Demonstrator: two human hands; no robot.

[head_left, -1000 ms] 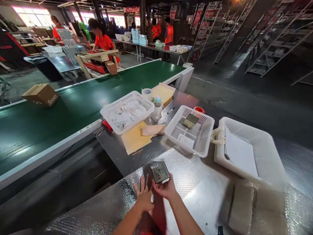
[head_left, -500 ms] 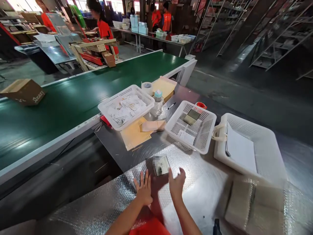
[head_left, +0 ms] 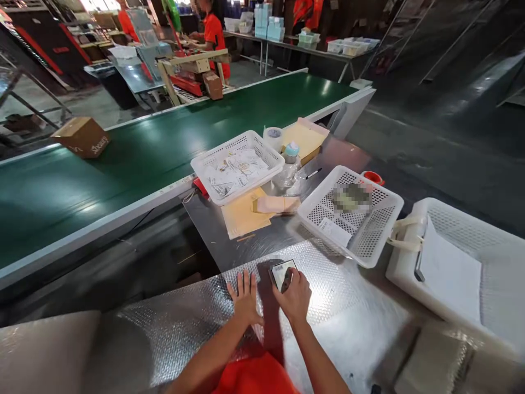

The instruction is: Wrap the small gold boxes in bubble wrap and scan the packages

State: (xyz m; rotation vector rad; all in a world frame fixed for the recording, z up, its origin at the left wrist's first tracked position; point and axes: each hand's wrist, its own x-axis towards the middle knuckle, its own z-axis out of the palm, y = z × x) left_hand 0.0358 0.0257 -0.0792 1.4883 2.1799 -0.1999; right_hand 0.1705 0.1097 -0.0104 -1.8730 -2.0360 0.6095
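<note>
A small flat square case with a pale, labelled face and dark edges lies on the bubble wrap. Around its near right edge close the thumb and fingers of my right hand, covering part of its face. My left hand rests on the bubble wrap left of the case, palm down with fingers spread and nothing in it. The wrap stretches over the metal table in front of my body.
A perforated white basket stands beyond my right hand, a white bin right of it. Farther left, another basket holds papers, beside yellow envelopes and tape. A green conveyor carries a carton. Co-workers stand behind.
My right hand has moved onto the case and closed around its edge. My left hand stays spread on the wrap. The view has turned left, shifting the surroundings to the right.
</note>
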